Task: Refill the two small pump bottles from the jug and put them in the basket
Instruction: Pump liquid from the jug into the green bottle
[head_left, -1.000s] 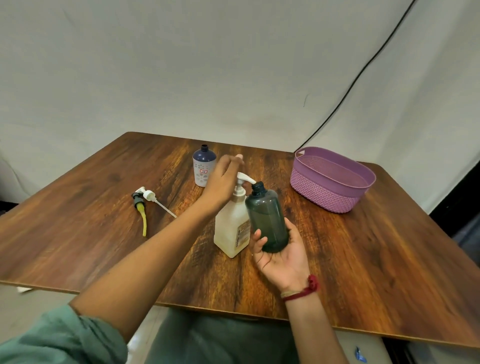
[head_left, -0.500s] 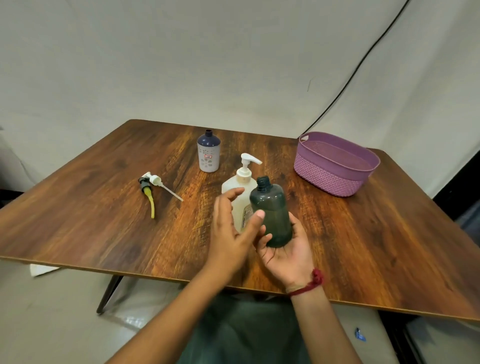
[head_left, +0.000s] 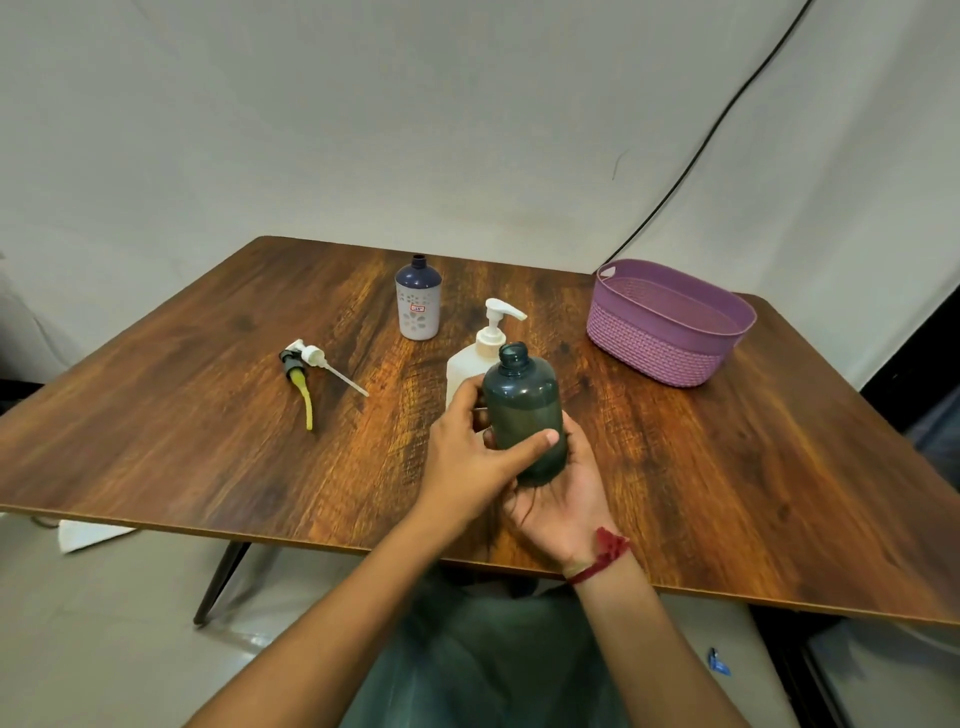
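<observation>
Head view, one moment. Dark green bottle: held above the near middle of the table, roughly upright, neck open with no pump fitted. Fill level cannot be told through the dark wall.

Left hand: clamped on the bottle from 9 o'clock, thumb laid across its front, fingers curled round its far side.

Right hand: palm up under the bottle's base, cupping it. Its fingers are mostly hidden behind the bottle. A red thread band sits on the wrist.

Taking the held bottle as centre:
- White pump jug: 11 o'clock, just behind, standing, pump on.
- Blue and white bottle: 11 o'clock, farther back, standing, neck open.
- White pump and black pump with yellow tube: 9 o'clock, well apart from the bottle, lying side by side with heads touching.
- Purple basket: 2 o'clock, near the far right corner.
</observation>
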